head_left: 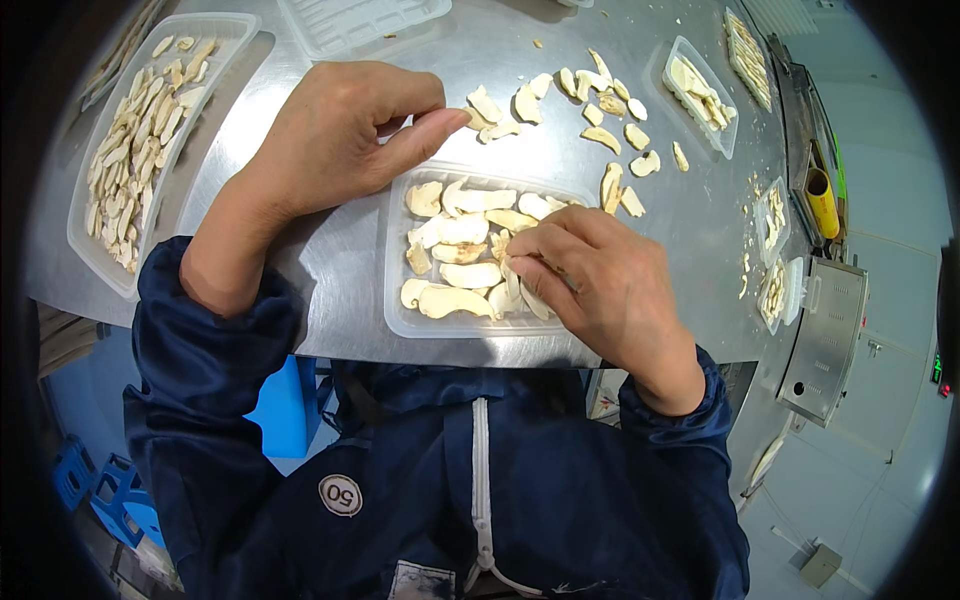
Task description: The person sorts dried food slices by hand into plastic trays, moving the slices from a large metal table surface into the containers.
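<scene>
A clear plastic tray (397,318) in front of me holds rows of pale, cream-coloured mushroom slices (462,276). Over its right side, my right hand (610,280) has its thumb and fingers closed on a mushroom slice (514,278), low among the others. Beyond the tray's left far corner is my left hand (350,125), its fingers curled and its thumb and forefinger close together. The thumb tip is beside loose slices (485,104) on the metal table; whether anything is pinched there is hard to see.
More slices (600,138) lie scattered on the steel table (340,325) past the tray. A large slice-filled tray (75,225) stands at left, an empty one (365,30) at the back. Smaller filled trays (722,140) line the right side. Blue stools (120,490) are below left.
</scene>
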Demonstrator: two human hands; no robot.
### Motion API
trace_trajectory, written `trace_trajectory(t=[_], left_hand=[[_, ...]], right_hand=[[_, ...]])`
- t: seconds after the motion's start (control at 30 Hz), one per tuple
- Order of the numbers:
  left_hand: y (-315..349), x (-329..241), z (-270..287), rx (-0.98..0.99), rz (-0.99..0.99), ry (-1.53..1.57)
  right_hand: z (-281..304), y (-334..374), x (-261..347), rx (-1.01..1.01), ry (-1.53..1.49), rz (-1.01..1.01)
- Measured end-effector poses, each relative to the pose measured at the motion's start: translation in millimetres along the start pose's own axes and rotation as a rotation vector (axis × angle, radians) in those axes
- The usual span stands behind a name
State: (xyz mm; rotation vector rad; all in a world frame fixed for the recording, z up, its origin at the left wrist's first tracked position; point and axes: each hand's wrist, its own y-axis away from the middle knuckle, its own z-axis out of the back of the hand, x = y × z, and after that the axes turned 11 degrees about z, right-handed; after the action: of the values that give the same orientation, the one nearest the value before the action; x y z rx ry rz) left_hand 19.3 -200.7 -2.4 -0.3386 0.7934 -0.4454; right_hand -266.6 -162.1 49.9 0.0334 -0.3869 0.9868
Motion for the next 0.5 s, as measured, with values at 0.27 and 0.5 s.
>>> trace_trajectory(t=[0.27,0.5], left_hand=[[-1.0,-0.1,-0.5,0.001,0.005,-0.006],[-0.2,0.8,0.4,0.033,0.048,0.009]], right_hand=[[4.7,2.8,2.9,0.004,-0.024,0.072],[5.3,5.6,2.1,-0.016,-0.050,0.092]])
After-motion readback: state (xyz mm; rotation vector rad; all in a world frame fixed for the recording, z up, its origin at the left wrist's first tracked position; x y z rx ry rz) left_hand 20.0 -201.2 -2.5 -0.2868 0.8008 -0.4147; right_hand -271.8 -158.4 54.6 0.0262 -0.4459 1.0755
